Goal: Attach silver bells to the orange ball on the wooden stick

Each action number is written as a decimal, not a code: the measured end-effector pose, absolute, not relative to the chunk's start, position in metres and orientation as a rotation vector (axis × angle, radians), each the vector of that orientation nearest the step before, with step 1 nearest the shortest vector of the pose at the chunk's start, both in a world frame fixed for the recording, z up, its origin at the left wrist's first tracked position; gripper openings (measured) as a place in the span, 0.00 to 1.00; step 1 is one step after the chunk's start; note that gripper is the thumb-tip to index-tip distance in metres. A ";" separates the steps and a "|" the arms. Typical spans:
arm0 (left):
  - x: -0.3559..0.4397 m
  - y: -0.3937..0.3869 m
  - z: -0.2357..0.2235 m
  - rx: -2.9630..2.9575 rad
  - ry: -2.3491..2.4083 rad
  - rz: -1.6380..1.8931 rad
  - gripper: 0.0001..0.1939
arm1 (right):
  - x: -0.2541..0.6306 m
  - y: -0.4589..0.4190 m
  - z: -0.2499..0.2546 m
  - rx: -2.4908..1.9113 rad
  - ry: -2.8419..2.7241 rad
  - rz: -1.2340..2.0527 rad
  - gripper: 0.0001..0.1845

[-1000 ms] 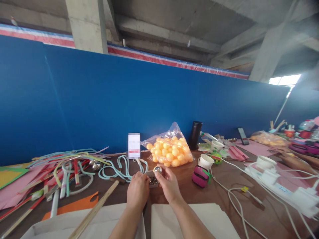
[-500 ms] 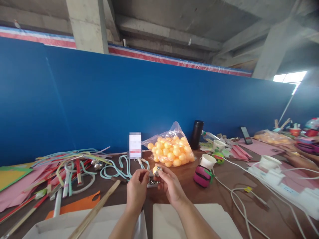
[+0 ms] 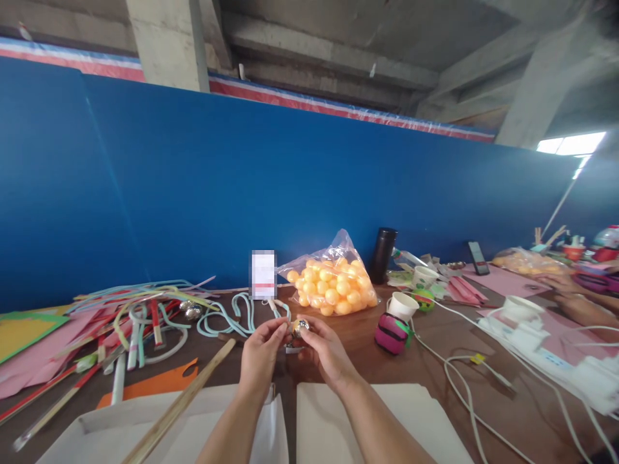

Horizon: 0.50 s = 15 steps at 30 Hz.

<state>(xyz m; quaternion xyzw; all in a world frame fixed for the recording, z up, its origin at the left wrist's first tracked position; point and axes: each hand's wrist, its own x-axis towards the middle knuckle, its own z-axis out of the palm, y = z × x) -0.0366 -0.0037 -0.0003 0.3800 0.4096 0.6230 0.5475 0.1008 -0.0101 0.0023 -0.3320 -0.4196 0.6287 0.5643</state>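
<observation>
My left hand point(image 3: 258, 354) and my right hand point(image 3: 325, 351) meet over the brown table point(image 3: 358, 335), fingertips pinched together on a small shiny metal ball point(image 3: 298, 327). Just under the ball lies a small box of little metal pieces point(image 3: 293, 347), mostly hidden by my fingers. A clear bag of orange balls point(image 3: 331, 287) sits just beyond my hands. A pale green cord point(image 3: 227, 319) lies coiled to the left of them.
Coloured strips and paper point(image 3: 120, 322) litter the left. A wooden stick point(image 3: 178, 406) lies over cream cloth bags point(image 3: 367, 419). A pink pouch point(image 3: 391, 333), paper cups point(image 3: 401, 306), a black flask point(image 3: 383, 256) and white cables point(image 3: 464, 380) fill the right. Another person's hands point(image 3: 575, 303) rest far right.
My left hand rose from the small box and joined the right hand on the shiny ball. Both hands drew slightly nearer to me.
</observation>
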 end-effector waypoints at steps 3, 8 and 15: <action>-0.035 -0.006 0.002 0.894 0.933 1.455 0.18 | 0.100 -0.010 0.003 -0.798 -1.009 1.460 0.21; -0.034 -0.009 0.003 0.851 0.856 1.424 0.16 | 0.100 -0.009 0.003 -0.812 -1.067 1.422 0.20; -0.036 -0.012 0.009 0.777 0.812 1.411 0.15 | 0.099 -0.009 -0.001 -0.828 -1.092 1.418 0.22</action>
